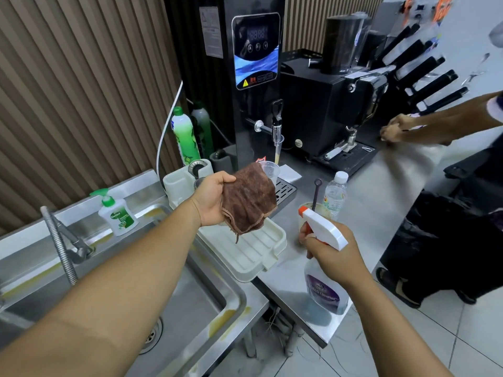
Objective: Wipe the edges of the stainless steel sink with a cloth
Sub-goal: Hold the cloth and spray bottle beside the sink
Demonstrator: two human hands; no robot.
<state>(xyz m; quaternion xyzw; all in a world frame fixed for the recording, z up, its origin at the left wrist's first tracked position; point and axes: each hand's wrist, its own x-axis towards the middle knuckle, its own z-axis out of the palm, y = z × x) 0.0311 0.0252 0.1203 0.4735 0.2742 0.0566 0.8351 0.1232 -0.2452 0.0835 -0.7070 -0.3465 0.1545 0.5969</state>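
My left hand (211,198) grips a brown cloth (250,198) and holds it up above the white drain tray (261,257), right of the sink. My right hand (330,253) grips a spray bottle of cleaner (325,289) with a white and orange trigger head, its nozzle pointing left toward the cloth. The stainless steel sink (234,303) lies at lower left, with yellowish stains along its rim and a drain at the bottom. A flexible metal faucet (61,240) rises at its back edge.
A Dettol soap pump (117,216) stands on the sink's back ledge. Green dish soap (185,137), a black water boiler (254,77), a coffee machine (332,110), a water bottle (336,194) and a cup with a stirrer crowd the steel counter. Another person's hands (394,129) rest at right.
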